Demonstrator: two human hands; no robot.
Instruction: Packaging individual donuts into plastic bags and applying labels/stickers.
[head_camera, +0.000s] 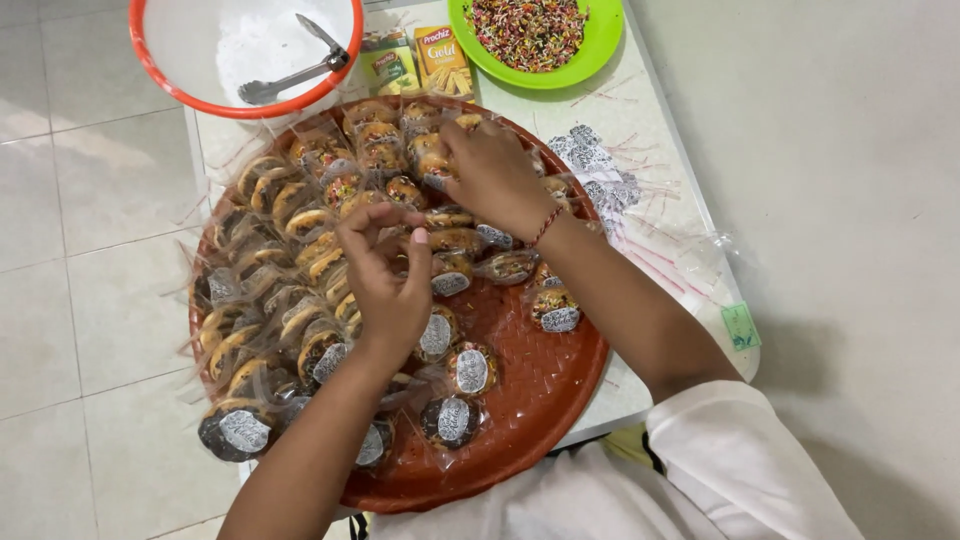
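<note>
Wrapped cookies (300, 270) in clear bags with round labels lie in curved rows on the round brown tray (545, 400), their long rows following the tray's left rim. Left hand (385, 275) hovers over the middle, fingers curled together; I cannot tell if they pinch something. Right hand (490, 175) rests on packets at the far side, fingers pressed down on one wrapped cookie (437, 178).
</note>
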